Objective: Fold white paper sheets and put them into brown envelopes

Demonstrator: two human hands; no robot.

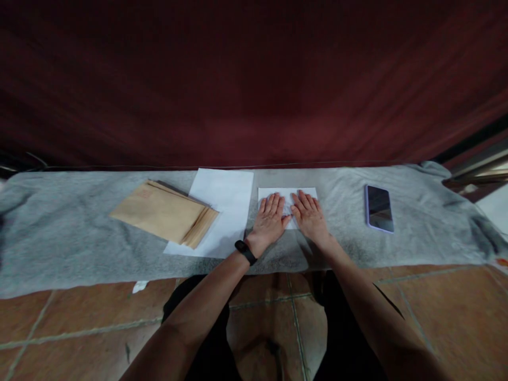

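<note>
White paper [289, 197] pinned flat beneath two palms

Near the middle of the grey cloth [71, 233], the small white rectangle lies with its long side across the person's front, its far edge showing beyond the fingertips. Whether it is a single layer or folded cannot be told with the hands covering so much of it.

The left hand [271, 218] rests palm down, fingers stretched out and slightly apart, thumb angled inward; it grips nothing and bears on the paper's left part. The right hand [310, 216] mirrors it on the right part, fingers extended, likewise grasping nothing. Such a broad, even spread probably keeps the paper from sliding or lifting on the soft cloth, and the thumbs, pointing toward each other, seem to steady its middle.

To the left, a stack of brown envelopes [159, 211] lies askew, its right end overlapping a larger white sheet [226, 193]; the overlap may help weigh that sheet down, while both stay near the left hand without touching it. The phone [379, 209] lies well apart on the right, perhaps so placed to be out of the hands' way. A black wristband [245, 252] circles the left wrist, off the paper.
</note>
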